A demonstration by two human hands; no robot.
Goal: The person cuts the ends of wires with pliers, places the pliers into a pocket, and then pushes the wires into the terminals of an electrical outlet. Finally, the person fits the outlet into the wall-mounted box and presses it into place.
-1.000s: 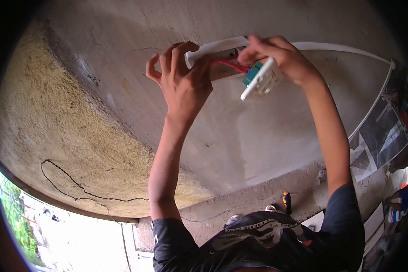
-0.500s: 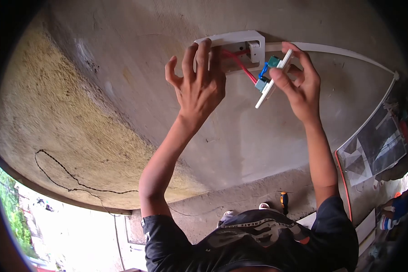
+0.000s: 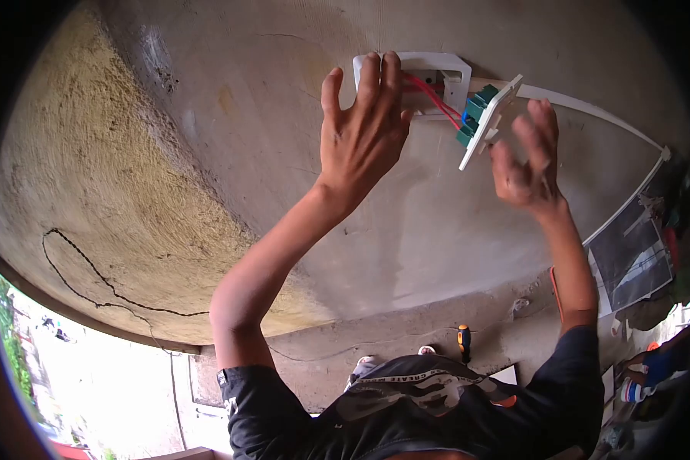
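A white wall box (image 3: pixel 456 77) with an open front is on the wall. My left hand (image 3: pixel 364 126) lies over its left part, fingers stretched out and touching it. Red wires (image 3: pixel 441 100) run from the box to the green terminals on the back of a white switch plate (image 3: pixel 498 115). A short blue wire (image 3: pixel 466 117) joins the terminals. The plate hangs tilted, away from the box. Beside its front face, my right hand (image 3: pixel 530 157) is blurred by motion, with its fingers apart and apparently off the plate.
White trunking (image 3: pixel 575 98) runs right from the box and bends down the wall. A screwdriver (image 3: pixel 464 343) with an orange and black handle is below, near my feet. A dark twisted cable (image 3: pixel 115 290) hangs at left. Another person (image 3: pixel 655 368) is partly visible at lower right.
My right hand has let go of the switch plate and moved slightly right and down. The plate stays hanging on the wires. My left hand remains on the box, while the view has shifted.
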